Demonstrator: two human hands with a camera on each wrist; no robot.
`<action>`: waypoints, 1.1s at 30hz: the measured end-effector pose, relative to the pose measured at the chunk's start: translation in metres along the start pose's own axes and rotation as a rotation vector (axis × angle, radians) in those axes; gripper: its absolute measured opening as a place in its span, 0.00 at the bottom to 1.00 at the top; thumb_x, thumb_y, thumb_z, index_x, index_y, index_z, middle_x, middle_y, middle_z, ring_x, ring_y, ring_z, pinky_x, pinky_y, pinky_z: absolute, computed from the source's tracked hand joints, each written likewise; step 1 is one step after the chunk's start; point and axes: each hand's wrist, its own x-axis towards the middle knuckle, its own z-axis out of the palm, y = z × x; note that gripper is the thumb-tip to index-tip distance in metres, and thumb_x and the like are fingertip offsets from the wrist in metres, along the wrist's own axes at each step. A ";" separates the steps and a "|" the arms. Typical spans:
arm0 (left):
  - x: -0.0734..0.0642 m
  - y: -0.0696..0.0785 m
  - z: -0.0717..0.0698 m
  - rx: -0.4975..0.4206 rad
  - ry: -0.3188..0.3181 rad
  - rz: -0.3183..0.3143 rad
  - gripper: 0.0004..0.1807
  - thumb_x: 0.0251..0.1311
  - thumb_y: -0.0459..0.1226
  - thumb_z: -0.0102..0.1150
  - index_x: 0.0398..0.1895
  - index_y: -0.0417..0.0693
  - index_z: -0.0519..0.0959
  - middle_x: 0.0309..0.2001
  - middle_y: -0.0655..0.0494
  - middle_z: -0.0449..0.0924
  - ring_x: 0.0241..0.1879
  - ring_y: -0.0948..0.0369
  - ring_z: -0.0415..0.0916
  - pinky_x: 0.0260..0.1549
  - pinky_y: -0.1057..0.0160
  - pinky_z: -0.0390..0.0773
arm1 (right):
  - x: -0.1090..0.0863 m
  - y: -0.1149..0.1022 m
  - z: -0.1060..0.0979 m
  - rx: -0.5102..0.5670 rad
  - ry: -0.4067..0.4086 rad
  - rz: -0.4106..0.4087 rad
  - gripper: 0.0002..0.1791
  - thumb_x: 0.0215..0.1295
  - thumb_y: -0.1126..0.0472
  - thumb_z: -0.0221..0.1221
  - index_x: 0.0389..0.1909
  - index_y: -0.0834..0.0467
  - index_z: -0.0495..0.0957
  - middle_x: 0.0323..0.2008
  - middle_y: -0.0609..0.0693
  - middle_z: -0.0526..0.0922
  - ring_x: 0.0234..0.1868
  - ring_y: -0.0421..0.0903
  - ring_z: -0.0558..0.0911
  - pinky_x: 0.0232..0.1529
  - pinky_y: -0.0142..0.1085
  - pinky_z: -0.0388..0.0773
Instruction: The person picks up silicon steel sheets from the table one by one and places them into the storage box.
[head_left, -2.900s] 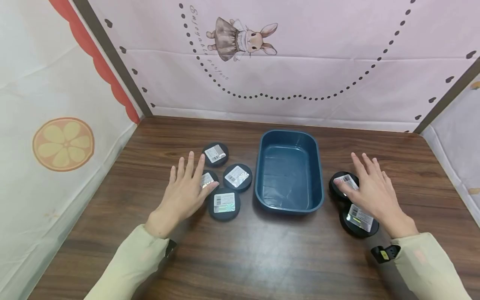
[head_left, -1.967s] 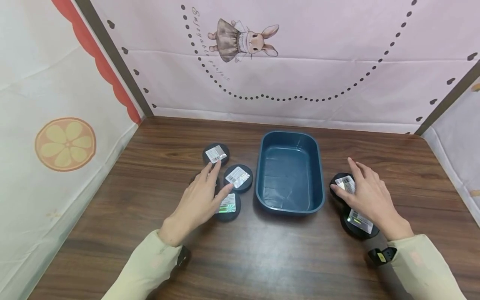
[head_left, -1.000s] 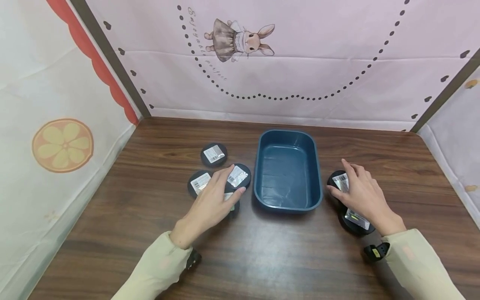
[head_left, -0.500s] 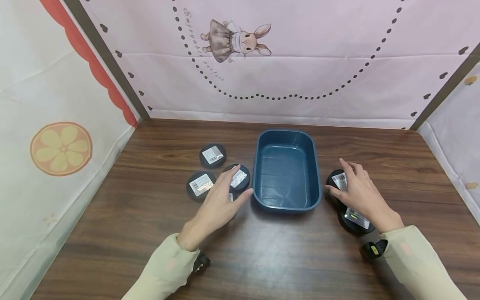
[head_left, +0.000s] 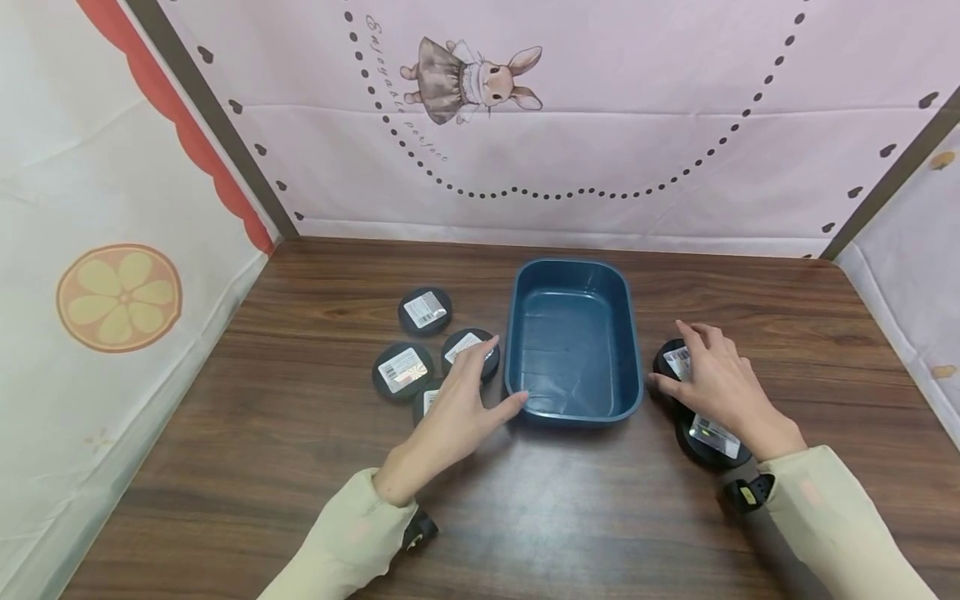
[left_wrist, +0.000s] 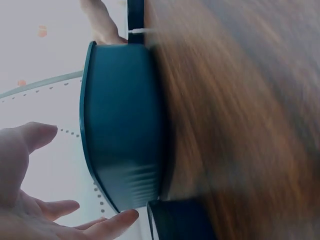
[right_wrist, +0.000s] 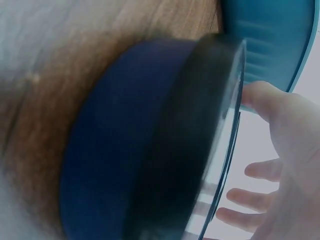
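Left hand (head_left: 456, 417): loose and grasping nothing, folks, thumb splayed wide, its tip right at the tray's near-left corner; touching or not, I can't tell.
Right hand (head_left: 723, 387): released too, fingers slightly bent and spread, up over two discs; contact with them, I can't tell.
Blue tray (head_left: 570, 350): sitting mid-table between the hands, longer from front to back.
Left cluster: four black discs, lying flat. Far disc (head_left: 425, 311) at the back, label up; outer disc (head_left: 402, 371), label up; inner disc (head_left: 461, 348) just beside the tray, fingers partly across it; near disc (head_left: 425, 402) mostly hidden behind the hand.
Right pair: back disc (head_left: 670, 360) by the thumb, front disc (head_left: 712, 438) under the palm side, silvery label showing.
Setting: brown wooden table (head_left: 585, 517), pink cloth (head_left: 622, 75) with a rabbit print (head_left: 472, 81) behind.
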 end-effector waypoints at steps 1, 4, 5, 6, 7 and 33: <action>0.000 0.000 0.001 -0.005 -0.004 0.003 0.46 0.59 0.51 0.68 0.77 0.45 0.58 0.73 0.45 0.63 0.71 0.50 0.64 0.68 0.47 0.69 | 0.000 0.000 0.000 0.006 -0.007 0.000 0.52 0.63 0.43 0.64 0.77 0.67 0.51 0.71 0.75 0.56 0.68 0.75 0.58 0.60 0.72 0.60; 0.000 0.002 0.003 -0.015 -0.016 0.007 0.49 0.58 0.50 0.69 0.77 0.43 0.57 0.73 0.44 0.63 0.70 0.50 0.65 0.66 0.48 0.71 | 0.002 0.000 -0.001 0.034 -0.033 0.006 0.53 0.63 0.44 0.64 0.77 0.68 0.49 0.71 0.76 0.53 0.69 0.76 0.57 0.62 0.72 0.60; 0.000 0.002 0.004 -0.019 -0.017 0.009 0.49 0.58 0.50 0.70 0.77 0.43 0.56 0.72 0.44 0.63 0.69 0.50 0.66 0.66 0.48 0.71 | 0.003 0.001 -0.001 0.042 -0.041 0.008 0.53 0.63 0.44 0.65 0.77 0.69 0.48 0.71 0.77 0.53 0.69 0.77 0.57 0.63 0.72 0.61; 0.000 0.003 0.005 -0.022 -0.020 0.010 0.50 0.57 0.50 0.70 0.77 0.43 0.56 0.72 0.43 0.64 0.69 0.50 0.66 0.66 0.48 0.71 | 0.004 0.001 -0.001 0.049 -0.048 0.010 0.54 0.63 0.45 0.65 0.77 0.69 0.48 0.71 0.77 0.52 0.69 0.77 0.57 0.63 0.72 0.61; 0.000 0.003 0.005 -0.022 -0.028 0.003 0.50 0.57 0.50 0.70 0.78 0.43 0.55 0.72 0.43 0.63 0.70 0.50 0.65 0.67 0.47 0.70 | 0.004 0.001 -0.001 0.053 -0.055 0.014 0.54 0.63 0.45 0.65 0.77 0.69 0.47 0.71 0.78 0.51 0.69 0.77 0.57 0.62 0.72 0.62; -0.003 0.002 0.024 -0.101 -0.186 -0.051 0.61 0.55 0.55 0.71 0.82 0.48 0.42 0.80 0.43 0.46 0.79 0.48 0.49 0.74 0.46 0.58 | 0.012 0.001 -0.011 0.038 -0.253 0.033 0.58 0.62 0.38 0.65 0.77 0.69 0.48 0.70 0.80 0.51 0.68 0.79 0.57 0.62 0.71 0.63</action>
